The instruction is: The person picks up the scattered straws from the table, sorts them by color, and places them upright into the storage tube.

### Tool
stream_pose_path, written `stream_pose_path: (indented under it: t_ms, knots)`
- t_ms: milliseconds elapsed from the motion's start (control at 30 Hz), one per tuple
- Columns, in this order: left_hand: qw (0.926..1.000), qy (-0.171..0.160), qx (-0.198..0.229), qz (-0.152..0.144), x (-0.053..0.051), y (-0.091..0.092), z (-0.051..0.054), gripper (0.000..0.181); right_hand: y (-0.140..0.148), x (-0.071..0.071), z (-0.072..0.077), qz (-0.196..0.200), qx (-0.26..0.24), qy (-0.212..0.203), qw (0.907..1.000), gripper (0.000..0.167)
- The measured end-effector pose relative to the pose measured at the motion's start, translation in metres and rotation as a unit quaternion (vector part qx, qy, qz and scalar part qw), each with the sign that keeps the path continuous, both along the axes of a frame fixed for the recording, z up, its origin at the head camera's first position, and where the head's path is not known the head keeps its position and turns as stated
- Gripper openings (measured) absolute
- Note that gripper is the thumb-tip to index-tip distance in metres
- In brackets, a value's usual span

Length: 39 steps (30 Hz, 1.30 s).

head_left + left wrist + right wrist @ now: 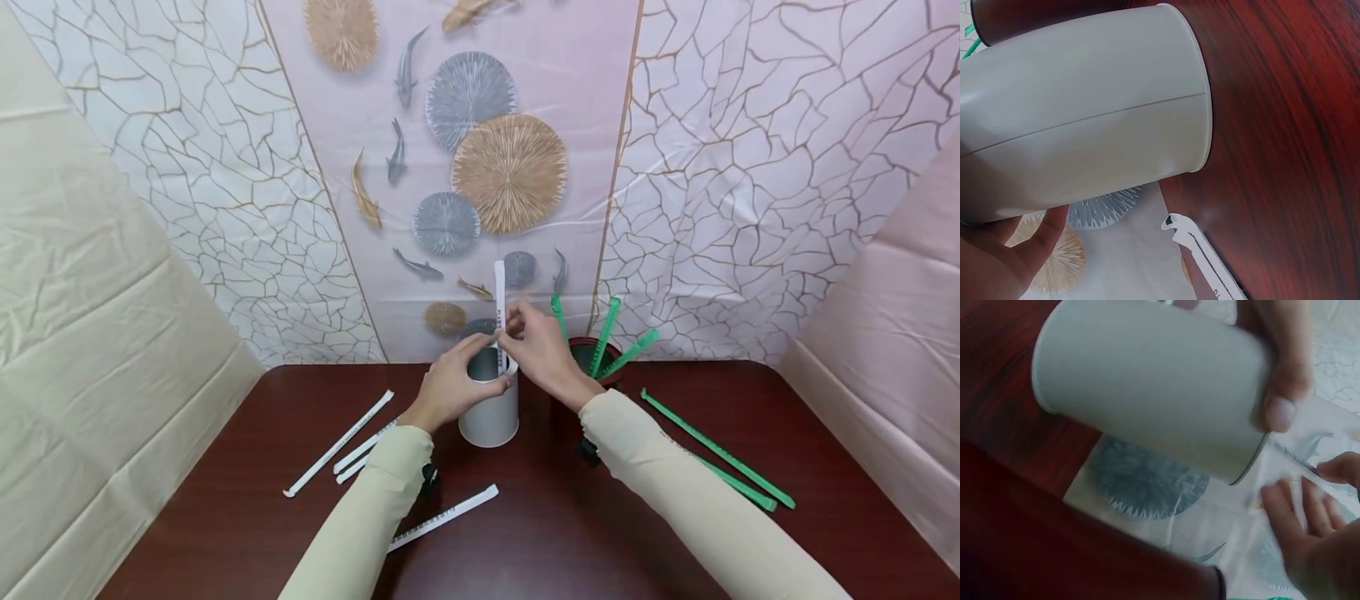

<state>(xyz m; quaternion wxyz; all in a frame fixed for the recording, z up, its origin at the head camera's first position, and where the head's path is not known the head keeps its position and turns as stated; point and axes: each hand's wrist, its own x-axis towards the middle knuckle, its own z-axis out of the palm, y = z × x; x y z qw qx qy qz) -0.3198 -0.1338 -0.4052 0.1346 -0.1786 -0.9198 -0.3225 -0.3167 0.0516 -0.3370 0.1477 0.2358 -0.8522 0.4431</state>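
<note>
A light grey canister (pixel 489 423) stands upright on the table, and my left hand (pixel 447 385) holds it at the rim, thumb on the near side. My left thumb (pixel 1282 412) also shows against its wall in the right wrist view. My right hand (pixel 543 348) pinches a white paper-wrapped straw (pixel 499 287) over the canister's mouth. The straw is upright, with its lower part within the opening. In the left wrist view the canister (pixel 1085 112) hides most of my left hand (pixel 1007 256).
Several white wrapped straws (pixel 337 446) lie at the left, another (pixel 450 515) in front. Right of the canister stands a dark red canister (pixel 576 343) holding green wrapped straws (pixel 604 333). More green straws (pixel 720 450) lie on the dark wooden table (pixel 570 533) at the right, partly behind my sleeve.
</note>
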Motion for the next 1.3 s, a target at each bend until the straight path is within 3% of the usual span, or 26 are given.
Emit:
stream_pose_path:
  t_ms: [100, 233, 367, 500, 633, 733, 867, 1067, 1200, 1300]
  knots:
    - [1.0000, 0.004, 0.000, 0.000, 0.000, 0.000, 0.001, 0.080, 0.004, -0.003, -0.001, -0.020, 0.026, -0.021, 0.9992, 0.021]
    - [1.0000, 0.001, -0.002, 0.005, 0.000, -0.002, 0.000, 0.082, 0.010, 0.001, 0.008, -0.034, 0.024, -0.036, 0.9985, 0.032]
    - [0.9999, -0.001, -0.004, 0.009, -0.002, -0.004, 0.001, 0.082, 0.020, 0.019, 0.021, -0.030, 0.001, -0.021, 0.9993, 0.029]
    - [0.9999, 0.011, 0.000, -0.002, -0.005, -0.003, 0.003, 0.080, 0.033, 0.047, 0.022, 0.025, -0.021, -0.048, 0.9983, 0.015]
    - [0.9998, 0.017, -0.003, -0.011, -0.007, 0.001, 0.003, 0.079, 0.040, 0.069, -0.005, 0.096, -0.014, -0.116, 0.9885, 0.009]
    - [0.9999, 0.013, -0.006, -0.006, -0.007, 0.003, 0.003, 0.080, 0.036, 0.080, -0.036, 0.141, 0.023, -0.131, 0.9810, 0.005]
    - [0.9999, 0.011, -0.002, -0.007, -0.006, 0.004, 0.005, 0.080, 0.024, 0.088, -0.069, 0.192, 0.082, -0.114, 0.9714, 0.007]
    - [1.0000, 0.005, 0.002, -0.005, -0.003, 0.002, 0.005, 0.079, 0.005, 0.090, -0.090, 0.225, 0.192, -0.072, 0.9526, 0.017]
    - [1.0000, 0.002, 0.007, 0.000, 0.000, -0.001, 0.003, 0.078, -0.003, 0.086, -0.103, 0.228, 0.260, -0.057, 0.9365, 0.014]
    - [1.0000, -0.002, 0.008, 0.002, 0.002, -0.002, 0.001, 0.079, -0.002, 0.074, -0.125, 0.242, 0.280, -0.042, 0.9281, 0.010]
